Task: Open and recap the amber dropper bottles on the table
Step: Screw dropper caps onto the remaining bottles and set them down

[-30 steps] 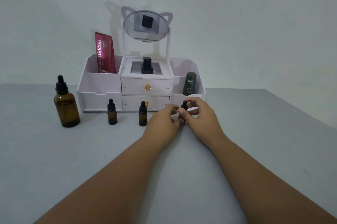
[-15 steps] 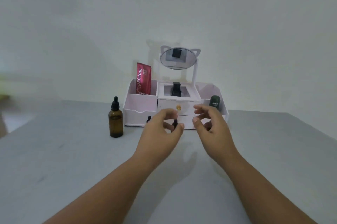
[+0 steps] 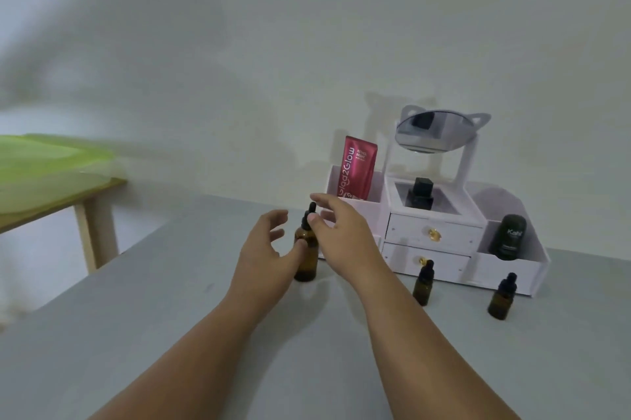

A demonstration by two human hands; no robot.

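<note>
The large amber dropper bottle (image 3: pixel 305 266) with its black dropper cap (image 3: pixel 311 209) stands upright on the grey table (image 3: pixel 153 324), between my two hands. My left hand (image 3: pixel 268 249) is just left of the bottle, fingers spread, the thumb at the bottle's body. My right hand (image 3: pixel 341 237) is just right of it, fingers apart, the thumb close to the cap. Neither hand is closed round it. Two small capped amber dropper bottles (image 3: pixel 422 284) (image 3: pixel 502 300) stand further right, in front of the organizer.
A white cosmetic organizer (image 3: pixel 403 226) with two drawers and a cat-ear mirror (image 3: pixel 433 131) stands at the back right. It holds a red tube (image 3: pixel 356 168), a black bottle (image 3: pixel 420 194) and a dark green container (image 3: pixel 510 235). A wooden side table (image 3: pixel 95 214) with a green cover is at far left.
My view has swung left. Both hands left the small bottle at the right, moved left, and are now on either side of the large bottle with fingers apart.
</note>
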